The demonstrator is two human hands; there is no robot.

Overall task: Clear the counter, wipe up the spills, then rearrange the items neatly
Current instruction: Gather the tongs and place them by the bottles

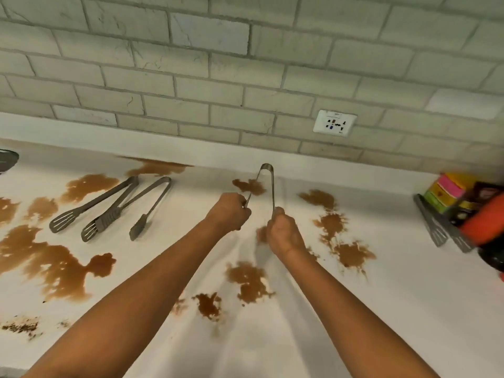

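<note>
Metal tongs (267,175) stand above the white counter (395,296), hinge end pointing toward the wall. My left hand (229,212) grips one arm of them and my right hand (283,233) grips the other. Two more pairs of tongs lie flat on the counter to the left: one (92,204) with slotted ends, another (152,205) beside it. Brown spills cover the counter, with a large one (54,266) at the left, one (249,281) between my forearms and one (351,253) to the right.
At the right edge, a stack of coloured sponges (447,190), a dark box, an orange item (485,218) and two slotted spatula ends (436,230). A wall socket (335,122) sits on the tiled backsplash. A dark utensil (8,159) shows at the far left.
</note>
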